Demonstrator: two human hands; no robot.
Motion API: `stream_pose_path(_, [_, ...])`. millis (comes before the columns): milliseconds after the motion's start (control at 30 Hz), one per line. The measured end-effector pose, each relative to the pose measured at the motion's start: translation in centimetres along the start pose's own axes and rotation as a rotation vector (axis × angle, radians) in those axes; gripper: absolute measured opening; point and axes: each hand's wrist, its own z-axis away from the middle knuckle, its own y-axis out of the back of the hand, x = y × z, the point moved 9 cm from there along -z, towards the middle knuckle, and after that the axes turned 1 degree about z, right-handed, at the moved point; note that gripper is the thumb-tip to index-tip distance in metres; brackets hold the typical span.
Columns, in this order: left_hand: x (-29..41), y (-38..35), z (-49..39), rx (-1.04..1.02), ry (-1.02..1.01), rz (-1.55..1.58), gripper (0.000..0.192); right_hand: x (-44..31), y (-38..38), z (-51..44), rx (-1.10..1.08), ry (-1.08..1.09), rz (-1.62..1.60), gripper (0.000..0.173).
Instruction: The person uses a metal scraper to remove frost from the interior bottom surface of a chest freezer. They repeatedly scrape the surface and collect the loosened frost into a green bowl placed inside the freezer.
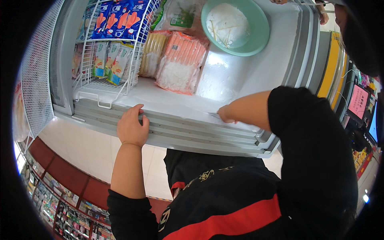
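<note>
My left hand [132, 126] rests on the grey slotted rim [180, 127] of a chest freezer, thumb apart from the fingers, holding nothing. My right hand [227, 114] reaches down inside the freezer by its near wall. A thin metal tool [213, 114] sticks out of that fist towards the left; most of it is hidden, so its kind is unclear. Beyond the hand, the white freezer floor [220, 78] looks wet and shiny. At the far side sits a green plastic basin [256, 33] with a heap of white frost [226, 19] and several thin sticks in it.
Frosted packs of pink sausages [186, 51] and pale sausages [152, 51] lie left of the bare floor. A white wire basket [132, 72] holds blue ice-cream packets [115, 21] and smaller wrapped bars [112, 61]. Another person's hand [324, 18] shows at upper right.
</note>
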Motion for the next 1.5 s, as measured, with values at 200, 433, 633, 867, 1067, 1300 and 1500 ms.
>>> stream_pose_path(200, [-1.0,0.9,0.9,0.045,0.021,-0.011,0.033,-8.2,6.6,9.6,-0.103,0.445,0.040,0.091])
stream_pose_path(433, [-1.2,0.6,1.1,0.063,-0.031,-0.003,0.030,-3.2,9.9,18.7,0.148,0.773,0.158,0.079])
stream_pose_path(633, [-0.8,0.8,1.0,0.062,-0.057,0.021,0.029,4.2,4.8,18.4,0.038,0.616,0.087,0.044])
stream_pose_path(867, [-0.1,0.9,0.9,0.066,-0.104,-0.018,0.026,1.6,3.3,18.1,0.041,0.700,0.135,0.045])
stream_pose_path(1067, [-0.4,0.8,1.0,0.038,-0.079,-0.033,0.027,3.0,3.4,17.0,0.019,0.705,0.247,0.048])
stream_pose_path(1300, [-0.4,0.7,1.0,0.031,-0.088,-0.048,0.027,-0.2,3.9,16.3,-0.001,0.659,0.192,0.047])
stream_pose_path(1500, [-0.7,0.4,1.2,0.049,-0.092,-0.019,0.028,2.0,3.5,15.4,0.070,0.762,0.308,0.046])
